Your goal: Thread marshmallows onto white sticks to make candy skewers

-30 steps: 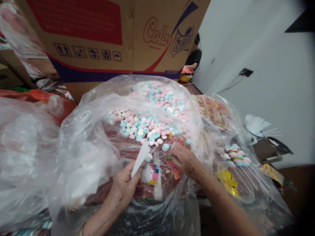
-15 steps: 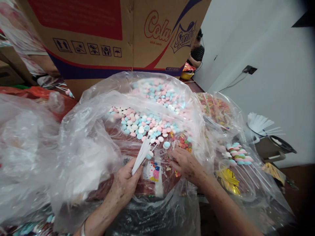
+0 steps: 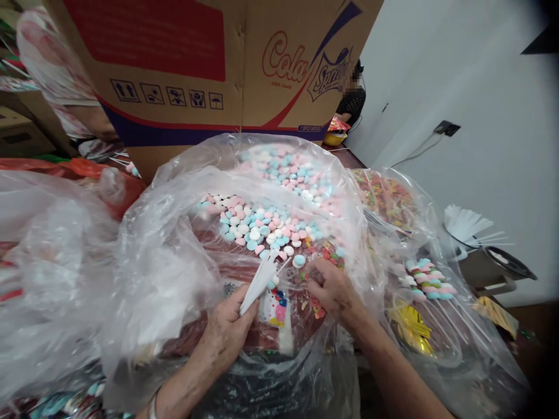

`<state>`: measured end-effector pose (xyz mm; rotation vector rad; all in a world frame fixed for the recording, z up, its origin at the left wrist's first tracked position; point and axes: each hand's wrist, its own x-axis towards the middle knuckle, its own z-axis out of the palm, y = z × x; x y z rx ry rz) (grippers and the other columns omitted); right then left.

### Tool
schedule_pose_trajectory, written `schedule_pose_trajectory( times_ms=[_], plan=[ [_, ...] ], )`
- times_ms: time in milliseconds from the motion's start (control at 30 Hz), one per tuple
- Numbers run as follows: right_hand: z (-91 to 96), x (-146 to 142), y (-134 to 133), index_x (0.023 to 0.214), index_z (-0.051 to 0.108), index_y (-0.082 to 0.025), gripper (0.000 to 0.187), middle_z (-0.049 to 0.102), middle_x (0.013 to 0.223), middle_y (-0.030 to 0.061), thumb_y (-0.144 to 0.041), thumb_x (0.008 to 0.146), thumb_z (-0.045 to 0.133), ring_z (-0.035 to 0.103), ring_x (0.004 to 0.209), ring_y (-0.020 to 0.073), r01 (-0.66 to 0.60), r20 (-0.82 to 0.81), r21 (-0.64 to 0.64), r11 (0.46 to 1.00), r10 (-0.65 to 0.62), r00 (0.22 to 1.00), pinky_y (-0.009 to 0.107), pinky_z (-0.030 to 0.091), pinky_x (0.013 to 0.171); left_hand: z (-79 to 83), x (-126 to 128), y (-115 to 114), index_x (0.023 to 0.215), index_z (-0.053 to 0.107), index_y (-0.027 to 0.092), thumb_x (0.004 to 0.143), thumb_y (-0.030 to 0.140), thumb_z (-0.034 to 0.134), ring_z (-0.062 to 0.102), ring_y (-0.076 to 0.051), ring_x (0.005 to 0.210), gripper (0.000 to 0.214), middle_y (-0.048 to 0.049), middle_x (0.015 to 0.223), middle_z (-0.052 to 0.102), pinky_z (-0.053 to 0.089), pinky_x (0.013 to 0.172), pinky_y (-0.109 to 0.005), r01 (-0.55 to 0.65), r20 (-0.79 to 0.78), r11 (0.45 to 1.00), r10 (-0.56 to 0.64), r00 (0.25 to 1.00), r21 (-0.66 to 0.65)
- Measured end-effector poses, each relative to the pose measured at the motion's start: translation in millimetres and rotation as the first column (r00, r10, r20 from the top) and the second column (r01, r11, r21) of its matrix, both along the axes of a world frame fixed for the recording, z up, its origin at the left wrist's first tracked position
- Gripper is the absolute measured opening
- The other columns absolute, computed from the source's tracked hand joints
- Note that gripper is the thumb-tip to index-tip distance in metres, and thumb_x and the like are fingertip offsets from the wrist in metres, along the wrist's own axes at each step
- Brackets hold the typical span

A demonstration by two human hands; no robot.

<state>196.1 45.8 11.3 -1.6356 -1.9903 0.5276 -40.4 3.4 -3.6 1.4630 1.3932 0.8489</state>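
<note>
My left hand [image 3: 227, 329] is closed on a bundle of white sticks [image 3: 259, 278] that fan out toward the candy. My right hand [image 3: 332, 288] lies just to their right, fingers curled down onto small red and green ring candies [image 3: 325, 256]. Both hands work inside a large clear plastic bag [image 3: 174, 244] spread over a brown tray. A heap of pink, blue and white round candies [image 3: 262, 224] fills the tray's far side, a few of them touching the stick tips. A small printed wrapper [image 3: 276, 307] lies between my hands.
A big cardboard box [image 3: 196, 70] stands behind the bag. To the right are a bag of orange candies [image 3: 384, 195], finished candy skewers [image 3: 430, 279], gold wrappers [image 3: 410, 326] and more white sticks [image 3: 465, 224]. Crumpled plastic [image 3: 48, 262] lies left. A person sits far back.
My right hand has curled in and shifted slightly toward the ring candies. My left hand holds the sticks as before. The view has moved a little.
</note>
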Motion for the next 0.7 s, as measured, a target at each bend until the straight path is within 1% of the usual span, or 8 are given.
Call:
schedule_pose_trajectory(
  times_ms=[33, 67, 133, 200, 233, 300, 467, 700],
  plan=[
    [3.5, 1.0, 2.0, 0.079, 0.059, -0.020, 0.011, 0.057, 0.069, -0.0010, -0.016, 0.071, 0.055, 0.051, 0.064, 0.0156, 0.036, -0.167, -0.051, 0.998, -0.044, 0.985, 0.028, 0.039, 0.062, 0.7, 0.2, 0.1, 0.074, 0.059, 0.021, 0.085, 0.037, 0.047, 0.047, -0.015, 0.056, 0.023, 0.0052, 0.059, 0.052, 0.036, 0.054, -0.024, 0.014, 0.006, 1.000, -0.014, 1.000, 0.007],
    [7.1, 0.9, 3.7, 0.078, 0.060, -0.021, 0.008, 0.056, 0.066, -0.0024, -0.020, 0.070, 0.057, 0.048, 0.060, 0.0140, 0.061, -0.336, -0.103, 0.993, -0.093, 0.937, 0.026, 0.037, 0.059, 1.1, 0.4, 0.2, 0.072, 0.059, 0.021, 0.086, 0.036, 0.047, 0.046, -0.015, 0.056, 0.024, 0.0053, 0.058, 0.051, 0.036, 0.054, -0.024, 0.030, 0.009, 0.999, -0.030, 0.999, 0.014],
    [14.2, -2.9, 6.1, 0.076, 0.061, -0.020, 0.012, 0.055, 0.063, -0.0037, -0.028, 0.067, 0.062, 0.045, 0.056, 0.0116, 0.068, -0.614, -0.203, 0.977, -0.181, 0.768, 0.025, 0.034, 0.055, 0.9, 0.5, 0.3, 0.071, 0.058, 0.021, 0.087, 0.036, 0.046, 0.045, -0.015, 0.056, 0.025, 0.0055, 0.058, 0.050, 0.036, 0.055, -0.023, 0.064, 0.008, 0.998, -0.064, 0.998, 0.022],
    [19.8, -9.8, 7.4, 0.074, 0.064, -0.019, 0.017, 0.055, 0.060, -0.0041, -0.029, 0.062, 0.068, 0.043, 0.054, 0.0102, 0.036, -0.762, -0.282, 0.959, -0.247, 0.599, 0.024, 0.033, 0.055, -0.2, 0.2, 0.2, 0.074, 0.060, 0.020, 0.088, 0.036, 0.045, 0.045, -0.014, 0.057, 0.025, 0.0056, 0.059, 0.049, 0.035, 0.056, -0.023, 0.098, 0.005, 0.995, -0.098, 0.995, 0.027],
    [21.7, -13.6, 7.8, 0.074, 0.065, -0.019, 0.018, 0.056, 0.059, -0.0041, -0.028, 0.059, 0.070, 0.043, 0.054, 0.0097, 0.019, -0.795, -0.310, 0.950, -0.270, 0.543, 0.024, 0.033, 0.055, -0.7, 0.0, -0.1, 0.076, 0.061, 0.020, 0.088, 0.035, 0.045, 0.045, -0.014, 0.057, 0.025, 0.0056, 0.059, 0.048, 0.035, 0.056, -0.023, 0.114, 0.007, 0.993, -0.114, 0.993, 0.029],
    [23.5, -20.1, 8.5, 0.071, 0.066, -0.018, 0.018, 0.057, 0.059, -0.0038, -0.025, 0.056, 0.072, 0.044, 0.053, 0.0092, -0.003, -0.825, -0.341, 0.940, -0.298, 0.480, 0.024, 0.034, 0.055, -0.8, -0.3, -0.7, 0.081, 0.064, 0.020, 0.089, 0.035, 0.045, 0.045, -0.014, 0.058, 0.025, 0.0055, 0.060, 0.048, 0.035, 0.056, -0.023, 0.134, 0.016, 0.990, -0.135, 0.991, 0.039],
    [17.8, -25.2, 10.6, 0.072, 0.068, -0.019, 0.016, 0.059, 0.060, -0.0036, -0.023, 0.057, 0.073, 0.048, 0.053, 0.0100, -0.040, -0.845, -0.328, 0.944, -0.274, 0.460, 0.024, 0.038, 0.054, 3.6, 0.2, -0.8, 0.082, 0.065, 0.020, 0.089, 0.032, 0.046, 0.043, -0.014, 0.056, 0.024, 0.0055, 0.060, 0.048, 0.035, 0.054, -0.023, 0.136, 0.038, 0.990, -0.137, 0.990, 0.028],
    [9.4, -19.6, 12.3, 0.076, 0.070, -0.019, 0.015, 0.065, 0.070, -0.0005, -0.026, 0.064, 0.075, 0.055, 0.062, 0.0119, -0.074, -0.823, -0.263, 0.962, -0.184, 0.537, 0.024, 0.043, 0.060, 3.5, 0.3, -1.1, 0.078, 0.066, 0.019, 0.088, 0.033, 0.047, 0.042, -0.014, 0.057, 0.025, 0.0053, 0.059, 0.048, 0.035, 0.055, -0.022, 0.137, 0.070, 0.988, -0.142, 0.987, 0.069]
  ],
)
